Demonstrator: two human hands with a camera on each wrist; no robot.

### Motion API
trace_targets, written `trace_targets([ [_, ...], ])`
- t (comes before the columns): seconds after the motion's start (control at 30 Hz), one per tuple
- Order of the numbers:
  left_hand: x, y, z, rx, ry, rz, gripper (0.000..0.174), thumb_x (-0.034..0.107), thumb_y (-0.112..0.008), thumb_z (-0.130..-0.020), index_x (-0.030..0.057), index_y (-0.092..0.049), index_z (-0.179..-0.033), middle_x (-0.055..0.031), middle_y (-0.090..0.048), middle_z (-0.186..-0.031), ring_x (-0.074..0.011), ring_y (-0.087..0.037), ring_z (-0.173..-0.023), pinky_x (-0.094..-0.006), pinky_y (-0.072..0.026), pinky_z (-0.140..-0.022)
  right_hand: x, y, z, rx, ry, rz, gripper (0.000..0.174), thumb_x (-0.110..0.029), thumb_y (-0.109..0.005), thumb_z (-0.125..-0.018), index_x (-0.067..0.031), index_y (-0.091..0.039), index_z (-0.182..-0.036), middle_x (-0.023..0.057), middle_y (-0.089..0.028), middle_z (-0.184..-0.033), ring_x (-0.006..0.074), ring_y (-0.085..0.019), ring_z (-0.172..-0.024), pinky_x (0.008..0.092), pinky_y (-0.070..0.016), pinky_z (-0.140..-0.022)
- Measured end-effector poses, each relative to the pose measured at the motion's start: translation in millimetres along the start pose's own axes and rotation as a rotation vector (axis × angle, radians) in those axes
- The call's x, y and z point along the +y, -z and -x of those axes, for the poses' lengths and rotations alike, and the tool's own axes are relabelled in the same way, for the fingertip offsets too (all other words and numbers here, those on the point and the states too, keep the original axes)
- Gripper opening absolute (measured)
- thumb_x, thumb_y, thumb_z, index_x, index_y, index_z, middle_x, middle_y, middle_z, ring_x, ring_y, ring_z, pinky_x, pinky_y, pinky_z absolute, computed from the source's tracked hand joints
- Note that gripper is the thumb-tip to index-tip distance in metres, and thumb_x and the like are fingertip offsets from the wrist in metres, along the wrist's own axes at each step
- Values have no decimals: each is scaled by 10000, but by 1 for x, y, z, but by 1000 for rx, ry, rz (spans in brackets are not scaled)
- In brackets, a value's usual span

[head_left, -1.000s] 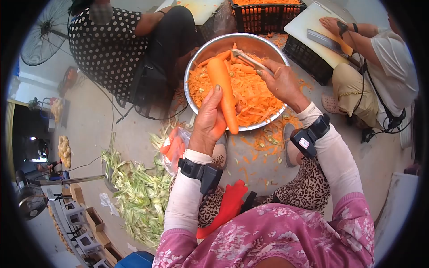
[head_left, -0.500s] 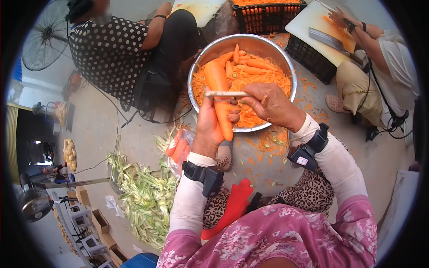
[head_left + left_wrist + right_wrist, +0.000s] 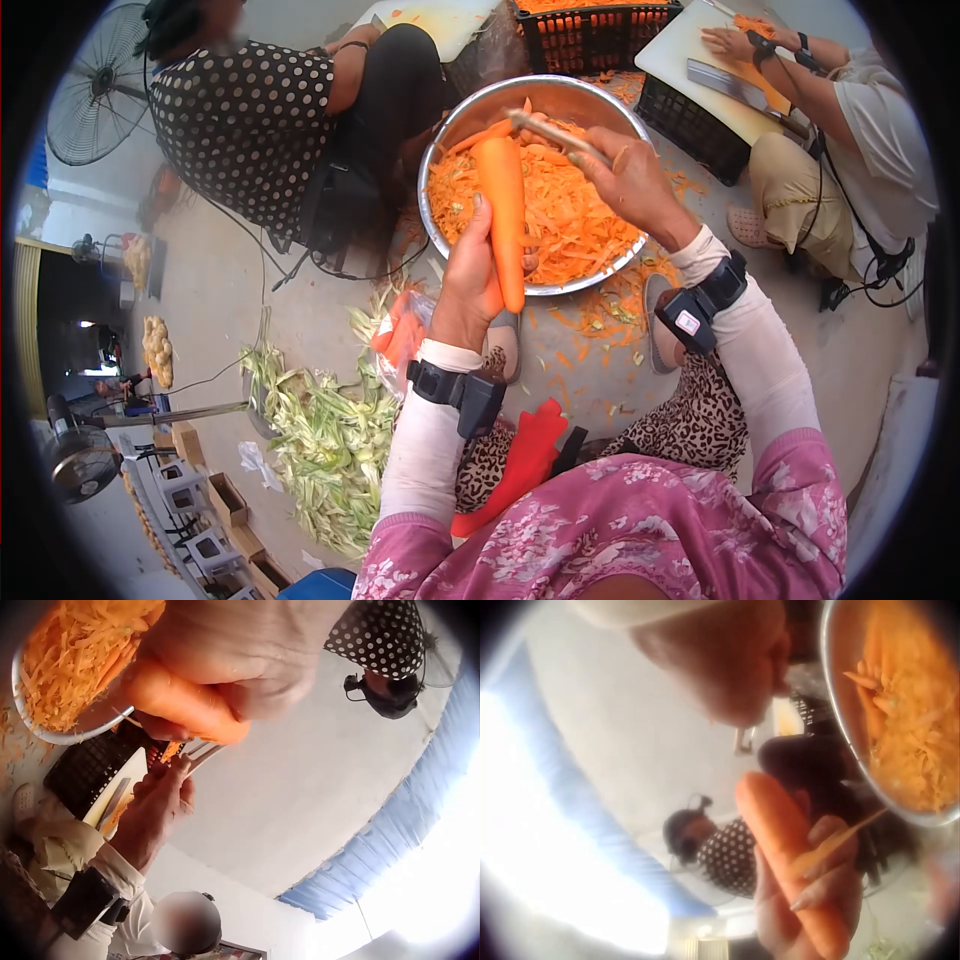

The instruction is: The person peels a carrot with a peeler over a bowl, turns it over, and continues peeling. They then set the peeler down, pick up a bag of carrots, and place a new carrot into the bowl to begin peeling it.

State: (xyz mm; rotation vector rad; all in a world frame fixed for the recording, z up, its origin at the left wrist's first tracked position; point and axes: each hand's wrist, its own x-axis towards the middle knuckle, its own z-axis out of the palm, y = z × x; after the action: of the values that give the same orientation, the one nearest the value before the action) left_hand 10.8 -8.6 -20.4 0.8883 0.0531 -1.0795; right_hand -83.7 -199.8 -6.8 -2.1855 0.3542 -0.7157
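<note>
My left hand (image 3: 466, 285) grips a large peeled carrot (image 3: 503, 195) by its lower part, thumb along its side. The carrot stands tilted over the near side of a metal basin (image 3: 468, 113) filled with carrot shavings (image 3: 570, 220) and some whole carrots. In my right hand (image 3: 638, 185) is a peeler (image 3: 555, 132) with a pale handle; its head overlaps the carrot's upper end in the head view. The peeler's forked head (image 3: 202, 755) shows beside the carrot's end in the left wrist view. A thin strip of peel (image 3: 847, 834) lies across the left fingers in the right wrist view.
A plastic bag of carrots (image 3: 403, 330) and a heap of green husks (image 3: 330, 450) lie on the floor at left. People work on both sides; the right one has a cutting board (image 3: 690, 50) with a large knife (image 3: 725, 80). A black crate (image 3: 600, 40) stands beyond the basin.
The peeler came down along the carrot toward my left hand, then went back up and away to the carrot's upper end. The left hand keeps its grip, with the carrot turned slightly more upright.
</note>
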Motion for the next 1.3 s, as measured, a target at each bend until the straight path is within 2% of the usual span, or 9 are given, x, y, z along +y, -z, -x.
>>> trace_targets([
  [0.1,-1,5,-1,-25,4,88,414,438,-391,-984,77,-480,-1167,-96,-521,-959,-181,-485,-731,-293,-435,-570,-12,-7,15,-187,47,-96,163,-190,-617,-863,-29,-591,-873,176,-591,-753,385,-580,-722,437,-449,-614],
  [0.27,0,12,-3,-80,77,156,418,438,-374,-989,75,-474,-1170,-103,-517,-960,-178,-479,-724,-269,-426,-558,-11,-22,25,-167,227,-88,172,-192,-606,-867,-26,-564,-857,177,-577,-738,388,-573,-718,437,-450,-607],
  [0.33,-2,11,0,-129,82,161,423,440,-367,-990,74,-470,-1174,-108,-518,-954,-177,-480,-726,-259,-422,-550,3,-22,15,-6,184,24,174,-195,-610,-861,-26,-573,-849,181,-588,-728,393,-582,-705,448,-449,-603],
  [0.43,-6,3,3,-108,96,38,429,441,-355,-994,72,-463,-1183,-116,-522,-938,-175,-482,-723,-246,-414,-530,33,-12,-4,-36,84,338,162,-199,-611,-861,-38,-605,-871,188,-611,-734,392,-595,-695,454,-450,-603],
  [0.53,-4,-6,4,-156,107,3,399,446,-386,-984,90,-490,-1131,-84,-540,-879,-180,-513,-699,-280,-437,-517,38,-8,-4,63,3,238,156,-151,-619,-862,-11,-616,-929,185,-590,-721,359,-572,-661,391,-447,-601],
  [0.67,-3,-5,1,-86,23,41,473,507,-368,-970,76,-492,-1121,-98,-543,-884,-172,-509,-690,-280,-440,-521,18,3,-2,74,-74,91,165,-192,-623,-854,-35,-643,-902,196,-632,-761,371,-614,-700,440,-457,-605],
  [0.93,2,0,-2,-107,74,225,540,588,-341,-943,93,-494,-1098,-105,-528,-860,-153,-486,-645,-244,-414,-481,-25,-10,33,-298,165,-200,159,-179,-610,-859,-21,-587,-864,179,-580,-721,375,-577,-676,414,-449,-589],
  [1.1,3,-7,3,-194,162,199,509,588,-348,-942,113,-495,-1053,-63,-485,-773,-123,-427,-592,-214,-374,-438,-10,-13,23,-142,292,-58,155,-179,-601,-863,-36,-587,-920,187,-593,-740,382,-587,-697,437,-451,-598],
  [1.3,-8,-9,3,-325,169,0,499,568,-338,-954,110,-491,-1078,-48,-491,-773,-122,-443,-598,-217,-381,-424,41,0,-3,-64,56,268,192,-167,-646,-841,15,-626,-896,229,-585,-724,391,-569,-662,386,-456,-593],
])
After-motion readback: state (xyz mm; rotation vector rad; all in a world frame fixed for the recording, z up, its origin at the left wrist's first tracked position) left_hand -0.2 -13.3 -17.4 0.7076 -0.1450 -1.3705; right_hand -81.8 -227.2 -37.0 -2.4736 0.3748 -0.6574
